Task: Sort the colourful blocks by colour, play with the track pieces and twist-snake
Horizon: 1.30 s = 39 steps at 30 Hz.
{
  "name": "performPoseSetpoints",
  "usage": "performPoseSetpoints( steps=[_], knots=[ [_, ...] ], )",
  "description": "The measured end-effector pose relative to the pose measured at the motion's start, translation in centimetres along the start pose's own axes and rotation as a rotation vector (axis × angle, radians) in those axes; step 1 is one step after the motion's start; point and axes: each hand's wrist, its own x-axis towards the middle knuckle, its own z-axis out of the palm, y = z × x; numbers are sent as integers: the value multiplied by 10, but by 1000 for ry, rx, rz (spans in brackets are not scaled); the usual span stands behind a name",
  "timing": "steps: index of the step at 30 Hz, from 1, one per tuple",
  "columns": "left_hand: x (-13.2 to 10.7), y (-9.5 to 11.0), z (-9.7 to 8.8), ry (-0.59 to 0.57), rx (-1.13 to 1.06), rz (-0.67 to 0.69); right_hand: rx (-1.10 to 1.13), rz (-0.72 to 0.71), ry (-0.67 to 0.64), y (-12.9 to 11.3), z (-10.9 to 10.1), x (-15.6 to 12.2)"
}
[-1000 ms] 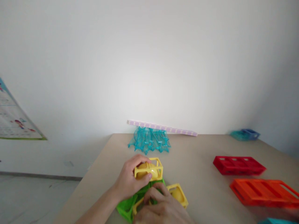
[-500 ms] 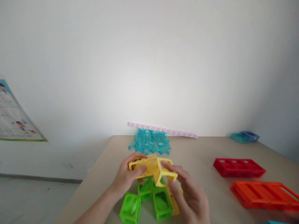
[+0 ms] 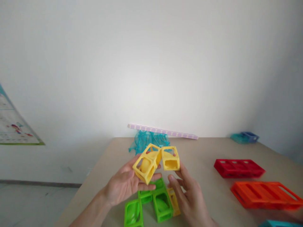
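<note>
Two hollow yellow cube blocks are held up over the table, meeting at a corner in a V. The left yellow block (image 3: 146,164) lies tilted on the spread fingers of my left hand (image 3: 121,184), which supports it from below. My right hand (image 3: 190,192) has its fingers at the lower right edge of the right yellow block (image 3: 170,158); its thumb is apart from the block. Beneath the hands, joined green cube blocks (image 3: 163,205) lie on the table, partly covered by the fingers. Another yellow block (image 3: 174,201) sits against their right side, partly hidden by my right hand.
On the right of the table (image 3: 201,151) lie a red block row (image 3: 239,168), an orange block row (image 3: 266,194) and a blue piece (image 3: 276,223). Clear teal pieces (image 3: 151,140) and a lilac strip (image 3: 163,130) are by the wall. A blue box (image 3: 251,137) stands far right.
The yellow blocks have been raised and turned, and now open into a V. My left hand has rolled palm up, its fingers spreading. My right thumb has come off the block.
</note>
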Motion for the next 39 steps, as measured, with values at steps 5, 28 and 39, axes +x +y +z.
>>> performPoseSetpoints(
  steps=[5, 28, 39],
  knots=[
    [2, -6, 3, -21, 3, -56, -161, -175, -93, -6, -3, -2],
    [9, -14, -6, 282, 3, 63, -408, -445, -368, -6, -11, 8],
    [2, 3, -16, 349, -199, 215, -522, -224, -548, -13, -26, 12]
  ],
)
